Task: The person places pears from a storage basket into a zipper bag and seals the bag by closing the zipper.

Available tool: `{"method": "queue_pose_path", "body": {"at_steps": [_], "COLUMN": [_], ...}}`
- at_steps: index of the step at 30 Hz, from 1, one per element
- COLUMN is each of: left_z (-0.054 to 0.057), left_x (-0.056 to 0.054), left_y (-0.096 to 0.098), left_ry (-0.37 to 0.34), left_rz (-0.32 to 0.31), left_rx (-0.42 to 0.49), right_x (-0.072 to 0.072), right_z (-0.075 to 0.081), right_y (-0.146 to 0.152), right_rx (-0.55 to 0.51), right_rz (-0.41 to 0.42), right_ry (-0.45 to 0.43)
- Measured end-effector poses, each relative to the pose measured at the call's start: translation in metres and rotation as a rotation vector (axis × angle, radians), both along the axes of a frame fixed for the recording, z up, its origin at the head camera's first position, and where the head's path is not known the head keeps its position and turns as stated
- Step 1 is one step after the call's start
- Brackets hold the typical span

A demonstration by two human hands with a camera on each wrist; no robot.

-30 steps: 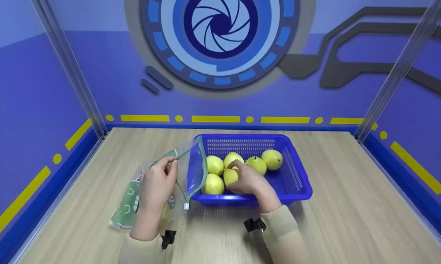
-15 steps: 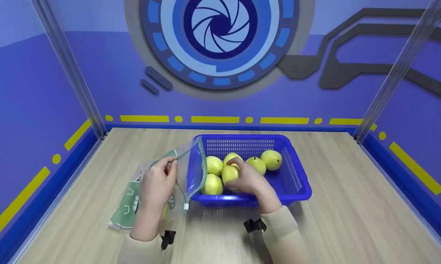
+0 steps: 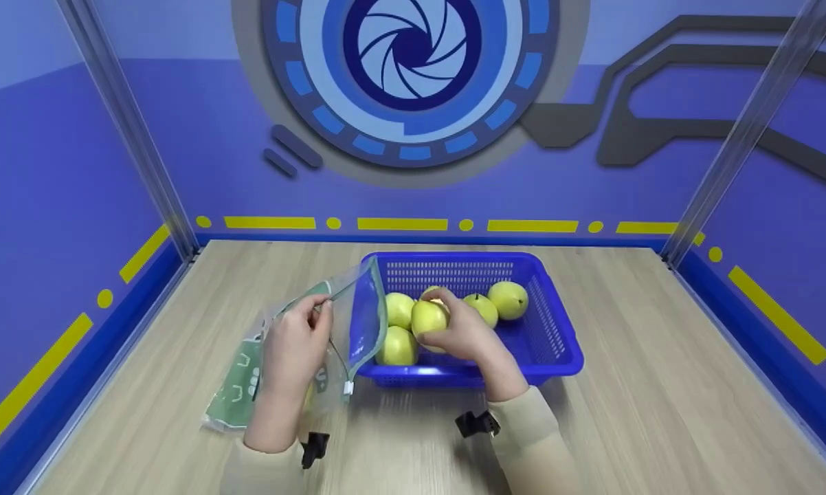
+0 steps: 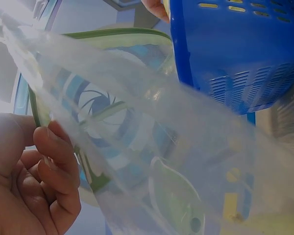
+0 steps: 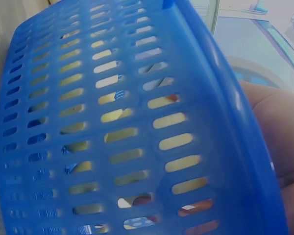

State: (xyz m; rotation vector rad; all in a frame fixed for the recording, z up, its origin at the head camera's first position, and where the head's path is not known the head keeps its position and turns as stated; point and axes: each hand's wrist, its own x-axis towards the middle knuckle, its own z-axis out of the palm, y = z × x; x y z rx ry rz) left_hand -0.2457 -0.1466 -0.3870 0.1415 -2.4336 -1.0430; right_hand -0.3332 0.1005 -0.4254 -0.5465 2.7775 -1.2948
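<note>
My left hand (image 3: 293,350) pinches the rim of a clear zip bag (image 3: 237,385) with green print, its mouth spread open toward the basket. In the left wrist view, thumb and fingers (image 4: 59,152) grip the bag's edge, and a yellowish patch (image 4: 269,223) shows through the plastic. My right hand (image 3: 466,335) holds a yellow-green pear (image 3: 428,319) over the blue basket (image 3: 570,354), thumb in front and fingers over the top. Several more pears (image 3: 508,300) lie in the basket. The right wrist view shows mostly the perforated basket wall (image 5: 137,122), hiding most of the right hand (image 5: 279,132).
The bag's mouth overlaps the basket's left rim in the head view. A white zip slider (image 3: 348,388) hangs at its lower corner. The wooden table (image 3: 667,385) is enclosed by blue printed panels (image 3: 179,151) and metal posts (image 3: 736,137).
My right hand has lifted the pear slightly and shifted it a little left toward the bag. The left hand and bag stay in place.
</note>
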Motion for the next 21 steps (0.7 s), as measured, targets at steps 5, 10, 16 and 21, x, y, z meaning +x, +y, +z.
{"method": "queue_pose_path", "body": {"at_steps": [5,10,16,21], "left_z": [0.000,0.001,0.001,0.001], "left_x": [0.000,0.000,-0.001,0.000], "left_y": [0.000,0.000,0.000,0.000], "left_ry": [0.000,-0.028,-0.039,-0.051], "left_rz": [-0.001,0.001,0.000,-0.002], "left_rx": [0.003,0.014,0.010,0.014], "right_x": [0.002,0.004,0.009,0.017], "right_z": [0.003,0.004,0.005,0.005], "right_y": [-0.003,-0.008,-0.018,-0.030], "right_rx": [-0.095,-0.199,-0.317,-0.387], "right_rz": [-0.007,-0.011,0.011,0.040], "right_ry": [0.009,0.026,0.030,0.071]}}
